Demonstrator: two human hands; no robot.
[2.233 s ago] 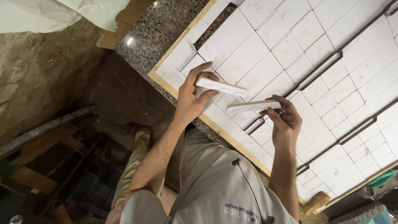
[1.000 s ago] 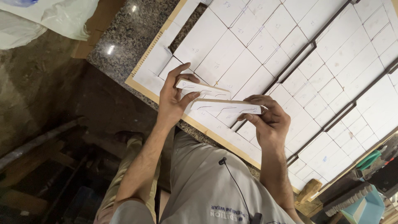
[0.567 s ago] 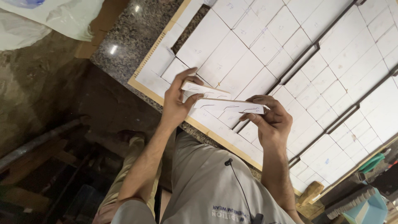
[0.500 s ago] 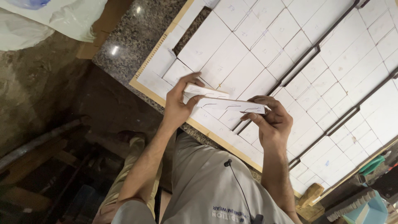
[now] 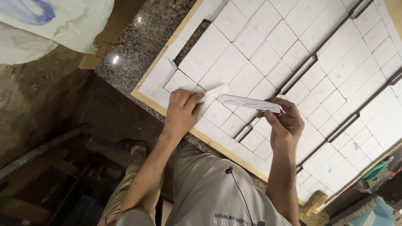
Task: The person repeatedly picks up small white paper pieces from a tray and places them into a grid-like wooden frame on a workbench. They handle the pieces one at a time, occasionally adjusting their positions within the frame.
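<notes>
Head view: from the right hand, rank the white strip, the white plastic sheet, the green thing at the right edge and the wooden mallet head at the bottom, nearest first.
1. White strip: pinched in the right hand.
2. Wooden mallet head: below the hand, at the board's lower edge.
3. Green thing: far right.
4. White plastic sheet: top left corner, farthest.

Speckled granite slab [image 5: 138, 46] carries wood-edged board [image 5: 165, 112]; white cut pieces [image 5: 293, 54] tile the board edge to edge.
</notes>
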